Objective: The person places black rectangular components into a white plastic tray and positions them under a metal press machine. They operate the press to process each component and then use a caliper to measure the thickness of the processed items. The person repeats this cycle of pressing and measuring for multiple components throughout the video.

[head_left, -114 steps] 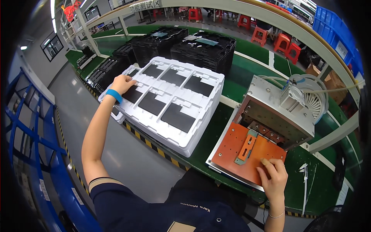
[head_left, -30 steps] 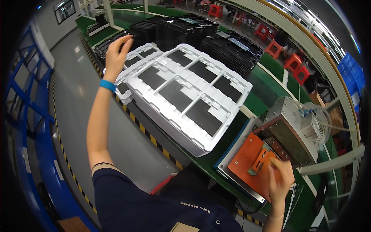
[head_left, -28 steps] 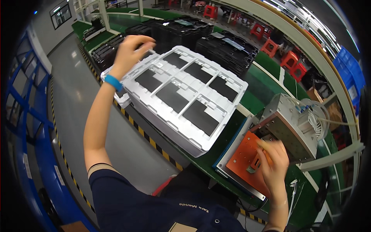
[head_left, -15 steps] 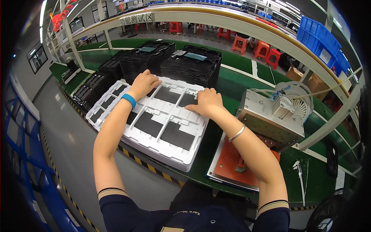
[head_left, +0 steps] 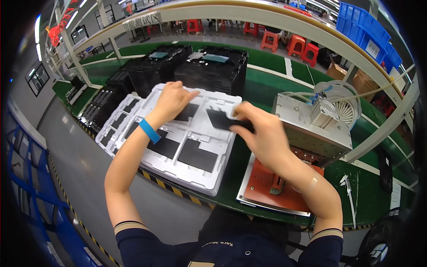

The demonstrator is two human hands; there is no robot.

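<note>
My right hand point(head_left: 262, 133) pinches a thin black flat piece point(head_left: 219, 120) with a notched edge, between thumb and fingers. The piece is tilted over the right far part of a white moulded plastic tray point(head_left: 180, 133). My left hand point(head_left: 174, 103), with a blue band on its wrist, is closed at the tray's far rim; some of its fingertips are hidden. More black flat pieces point(head_left: 197, 155) lie in the tray's compartments. Another white tray point(head_left: 106, 135) shows at the left, partly covered by the first.
Stacks of black trays point(head_left: 213, 73) stand behind. To the right are a metal fixture point(head_left: 311, 118), an orange-topped plate point(head_left: 262, 184) and calipers point(head_left: 349, 196) on the green bench. Blue bins point(head_left: 362, 31) sit on the frame above. A striped edge point(head_left: 178, 192) runs along the bench front.
My right hand has left the tray's right rim area and now holds a black flat piece, partly lifted and tilted. The left hand stays at the far rim. The view has shifted slightly.
</note>
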